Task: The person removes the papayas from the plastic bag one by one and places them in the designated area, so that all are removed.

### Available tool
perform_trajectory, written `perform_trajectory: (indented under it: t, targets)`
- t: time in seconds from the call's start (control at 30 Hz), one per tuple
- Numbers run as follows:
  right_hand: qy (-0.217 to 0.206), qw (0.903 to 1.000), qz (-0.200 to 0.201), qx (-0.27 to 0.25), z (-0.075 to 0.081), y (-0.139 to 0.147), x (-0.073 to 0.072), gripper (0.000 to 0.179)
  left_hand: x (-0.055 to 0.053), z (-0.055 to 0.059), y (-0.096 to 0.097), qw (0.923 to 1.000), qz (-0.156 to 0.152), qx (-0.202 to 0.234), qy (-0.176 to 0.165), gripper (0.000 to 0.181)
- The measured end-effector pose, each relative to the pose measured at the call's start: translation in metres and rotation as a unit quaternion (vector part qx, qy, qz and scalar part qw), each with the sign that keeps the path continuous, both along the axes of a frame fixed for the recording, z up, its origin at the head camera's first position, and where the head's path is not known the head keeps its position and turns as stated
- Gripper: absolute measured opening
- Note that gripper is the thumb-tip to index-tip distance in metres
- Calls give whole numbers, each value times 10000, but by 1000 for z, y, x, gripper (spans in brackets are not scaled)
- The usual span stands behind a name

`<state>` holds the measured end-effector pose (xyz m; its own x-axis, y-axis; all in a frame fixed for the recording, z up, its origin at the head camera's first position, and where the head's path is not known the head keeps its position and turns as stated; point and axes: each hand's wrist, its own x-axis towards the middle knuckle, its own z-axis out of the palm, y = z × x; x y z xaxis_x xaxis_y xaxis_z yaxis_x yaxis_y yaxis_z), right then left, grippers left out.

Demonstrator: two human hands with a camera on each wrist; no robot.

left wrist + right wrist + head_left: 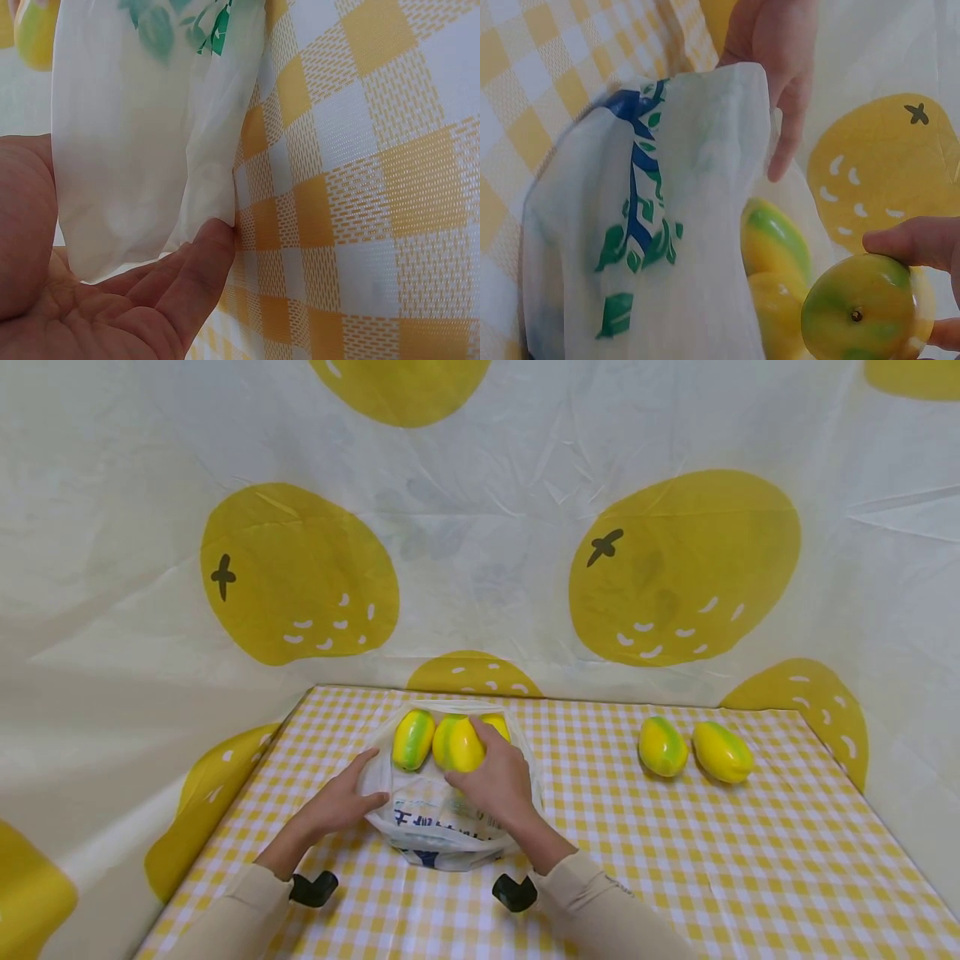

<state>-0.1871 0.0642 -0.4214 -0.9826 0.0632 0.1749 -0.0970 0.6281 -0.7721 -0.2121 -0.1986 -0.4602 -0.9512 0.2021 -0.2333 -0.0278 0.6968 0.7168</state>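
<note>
A white plastic bag with green and blue print stands on the table, its mouth open. My right hand grips a yellow-green mango at the bag's mouth, with the thumb on one side and fingers on the other. Inside the bag lie several mangoes, one with a green stripe at the left. My left hand is at the bag's left side, fingers extended along the outside and thumb over the rim. In the left wrist view, its fingertips touch the bag's wall.
Two more mangoes, one beside the other, lie on the right part of the table. A yellow-and-white checked cloth covers the table. Behind it hangs a pale curtain printed with large yellow fruit.
</note>
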Motion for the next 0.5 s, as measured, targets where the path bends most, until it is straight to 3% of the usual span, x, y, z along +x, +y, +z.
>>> perform_trajectory:
  t: [0.5]
  targets:
    - [220,9996,-123,123,4,24,-6,84,1,2,0,10000,1,-6,4,84]
